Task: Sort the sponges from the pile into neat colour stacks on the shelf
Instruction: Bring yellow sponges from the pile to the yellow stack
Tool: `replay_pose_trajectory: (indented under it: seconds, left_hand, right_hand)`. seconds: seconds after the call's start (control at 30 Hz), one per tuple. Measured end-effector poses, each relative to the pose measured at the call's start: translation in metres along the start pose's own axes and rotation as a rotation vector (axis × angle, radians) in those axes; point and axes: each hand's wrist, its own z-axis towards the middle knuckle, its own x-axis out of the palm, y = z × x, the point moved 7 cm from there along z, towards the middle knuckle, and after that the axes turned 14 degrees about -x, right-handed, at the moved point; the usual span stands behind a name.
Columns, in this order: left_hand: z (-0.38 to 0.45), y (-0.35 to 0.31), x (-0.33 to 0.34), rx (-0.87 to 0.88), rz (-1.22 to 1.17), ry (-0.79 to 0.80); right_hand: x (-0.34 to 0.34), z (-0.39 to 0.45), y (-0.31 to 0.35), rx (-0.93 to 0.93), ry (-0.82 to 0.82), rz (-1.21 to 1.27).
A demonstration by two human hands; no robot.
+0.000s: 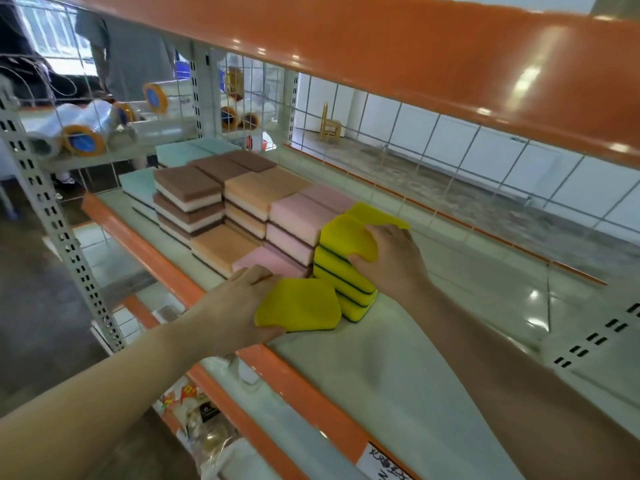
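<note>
Forearms reach in over the shelf [398, 368] edge. Left hand [242, 299] pinches a loose yellow sponge [301, 306] by its left end, flat at the front lip. Right hand [391, 261] curls over the top of the yellow stack [343, 271] — just beside and behind the loose sponge, to its right. Sponge's long axis runs left–right; the left hand is nearer. Pink stacks [298, 223] stand to the left.
</note>
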Motion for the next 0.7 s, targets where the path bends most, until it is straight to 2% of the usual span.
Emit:
replay_pose_trajectory:
  seconds: [0.47, 0.7]
  left_hand:
    - [0.022, 0.01, 0.01, 0.14, -0.053, 0.064]
    - [0.028, 0.006, 0.021, 0.191, -0.062, 0.074]
  right_hand:
    - [0.007, 0.006, -0.007, 0.089, 0.038, 0.023]
    - [0.011, 0.007, -0.005, 0.056, 0.069, 0.067]
